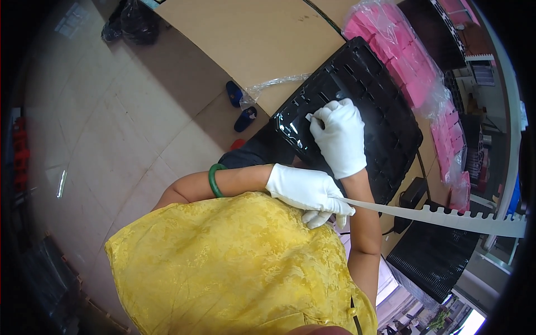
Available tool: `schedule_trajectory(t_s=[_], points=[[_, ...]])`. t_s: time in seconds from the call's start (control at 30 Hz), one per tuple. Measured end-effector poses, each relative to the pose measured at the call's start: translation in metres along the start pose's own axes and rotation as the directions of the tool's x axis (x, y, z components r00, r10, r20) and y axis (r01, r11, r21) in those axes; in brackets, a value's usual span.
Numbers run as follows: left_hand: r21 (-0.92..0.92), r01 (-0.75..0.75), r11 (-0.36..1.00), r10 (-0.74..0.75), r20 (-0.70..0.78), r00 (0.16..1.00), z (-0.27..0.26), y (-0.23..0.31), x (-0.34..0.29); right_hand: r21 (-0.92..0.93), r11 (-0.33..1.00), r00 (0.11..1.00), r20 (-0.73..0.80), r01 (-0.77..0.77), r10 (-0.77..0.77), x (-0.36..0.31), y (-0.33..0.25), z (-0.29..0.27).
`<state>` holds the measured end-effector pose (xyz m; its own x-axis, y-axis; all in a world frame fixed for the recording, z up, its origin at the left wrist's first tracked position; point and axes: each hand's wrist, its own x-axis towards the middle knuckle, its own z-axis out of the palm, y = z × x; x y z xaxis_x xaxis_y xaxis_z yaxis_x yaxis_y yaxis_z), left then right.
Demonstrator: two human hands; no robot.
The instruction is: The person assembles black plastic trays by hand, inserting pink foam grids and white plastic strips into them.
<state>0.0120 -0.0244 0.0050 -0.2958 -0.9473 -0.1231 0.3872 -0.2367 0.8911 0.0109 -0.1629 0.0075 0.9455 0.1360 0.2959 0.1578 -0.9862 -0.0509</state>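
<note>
My left hand [307, 191], in a white glove, is closed on one end of a long white notched strip [446, 219]. The strip runs across my right forearm and off to the right. Over a black moulded plastic tray [385, 120] is my right hand [340, 137], also in a white glove, with its fingers pinched together. A small pale piece [309, 117] sticks out at its fingertips, too small to name. The tray has rows of slots and ridges, and glossy highlights show on its left part.
Pink trays [393, 50] in clear plastic film lie beyond the black tray on the tan table [245, 39]. Crumpled clear film [273, 86] hangs at the table's edge. Blue slippers [244, 119] and a black bag [139, 22] are on the tiled floor. A black ribbed sheet [432, 259] is at lower right.
</note>
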Motion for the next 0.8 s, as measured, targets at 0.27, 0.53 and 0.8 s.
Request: schedule_trajectory(t_s=[0.27, 0.53, 0.8], points=[[-0.022, 0.025, 0.999, -0.025, 0.004, 1.0, 0.001, 0.002, -0.004, 0.261, 0.941, 0.975, 0.006, -0.216, 0.222, -0.01, 0.007, 0.005], [-0.038, -0.019, 0.999, 0.02, 0.027, 0.999, 0.0, -0.003, 0.002, -0.167, 0.979, 0.993, 0.03, 0.119, -0.116, 0.01, -0.003, 0.003], [-0.008, -0.002, 1.0, 0.002, 0.0, 1.0, 0.003, 0.0, -0.002, 0.27, 0.955, 0.993, 0.023, -0.119, 0.117, -0.014, 0.01, 0.002]])
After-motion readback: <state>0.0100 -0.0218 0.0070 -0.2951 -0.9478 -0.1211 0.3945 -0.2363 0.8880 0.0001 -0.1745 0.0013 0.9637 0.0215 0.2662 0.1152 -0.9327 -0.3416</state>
